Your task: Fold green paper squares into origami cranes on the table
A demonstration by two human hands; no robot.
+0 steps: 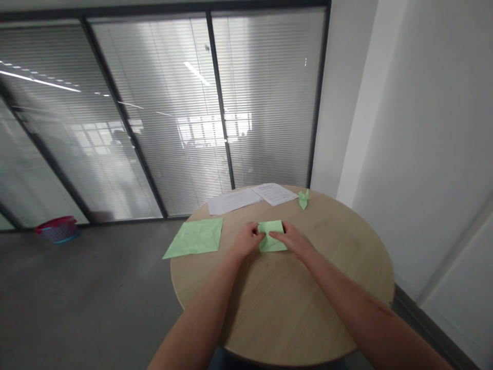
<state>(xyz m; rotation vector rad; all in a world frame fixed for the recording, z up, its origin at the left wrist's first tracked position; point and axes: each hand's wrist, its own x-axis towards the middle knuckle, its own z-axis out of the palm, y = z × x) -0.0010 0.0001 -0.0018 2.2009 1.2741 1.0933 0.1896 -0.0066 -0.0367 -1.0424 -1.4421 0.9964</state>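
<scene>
A small folded square of green paper (274,245) is held between my two hands over the middle of the round table. My left hand (248,239) grips its left edge, thumb on top and fingers curled behind. On the opposite edge, my right hand (293,239) has its thumb laid across the paper, the other fingers bent behind it. The undersides of the fingers are hidden. Further left lies a larger creased sheet of green paper (198,236), its corner reaching past the table's edge. A small green origami figure (303,199) stands at the back right.
Printed white sheets (234,201) lie along the far side of the round wooden table (281,308). Behind it is a glass partition with blinds (269,103). A white wall (431,154) rises on the right. On the floor at far left sits a red and blue basket (59,230).
</scene>
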